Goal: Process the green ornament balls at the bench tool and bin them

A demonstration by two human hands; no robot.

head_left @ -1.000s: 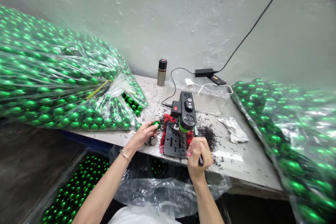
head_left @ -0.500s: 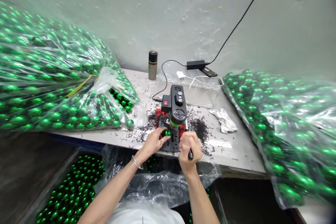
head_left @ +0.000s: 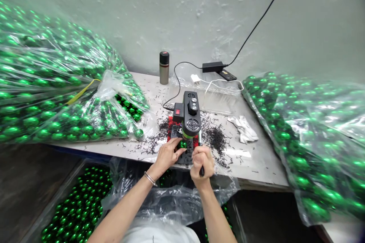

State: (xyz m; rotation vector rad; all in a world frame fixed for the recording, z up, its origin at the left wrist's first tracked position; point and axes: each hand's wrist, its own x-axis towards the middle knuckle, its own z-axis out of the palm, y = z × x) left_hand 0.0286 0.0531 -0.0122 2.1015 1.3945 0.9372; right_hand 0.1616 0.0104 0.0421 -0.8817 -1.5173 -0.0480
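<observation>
A pale table (head_left: 264,165) strewn with black bits (head_left: 215,139) around a press (head_left: 191,111).
Under the press lies a red mat (head_left: 171,122); the bits heap thickest just to its right. Left of the press slumps a tied bag (head_left: 108,86); behind it, an upright flask (head_left: 164,69) and a clear tray (head_left: 222,102); right of it, a white glove (head_left: 244,130), then a second bag (head_left: 316,125).

The left hand (head_left: 167,155) holds a green ball (head_left: 183,144) under the black machine (head_left: 191,112), whose handle (head_left: 202,171) the right hand (head_left: 203,160) grips
</observation>
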